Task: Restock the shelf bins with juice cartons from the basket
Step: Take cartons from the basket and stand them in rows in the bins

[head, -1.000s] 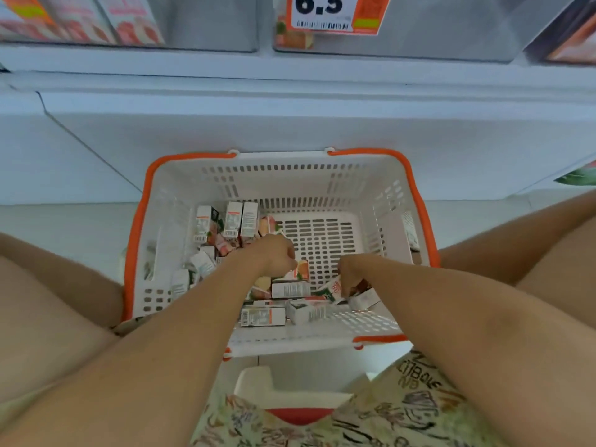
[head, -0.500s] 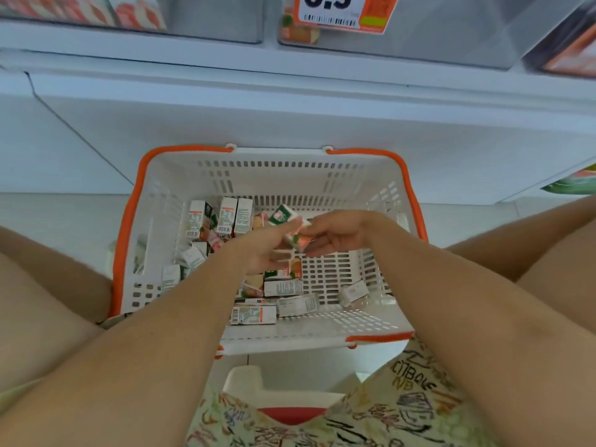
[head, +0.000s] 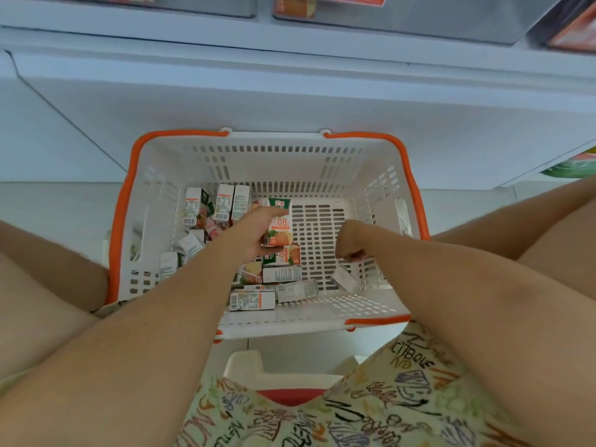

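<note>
Head view: left grip point(head: 250, 235) holds carton point(head: 280, 222) above basket point(head: 277, 146).

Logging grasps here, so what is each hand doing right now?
Left hand: holds an upright juice carton.
Right hand: fingers curled down in the basket; any contents cannot be told.

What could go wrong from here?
1. The left hand holds more than one carton, stacked; one could slip out on the way up to the bins.
2. The right hand is curled low in the basket; what it holds is unclear, so it may come up empty.
3. The loose cartons lie jumbled, so they may go into the bins facing the wrong way.
</note>
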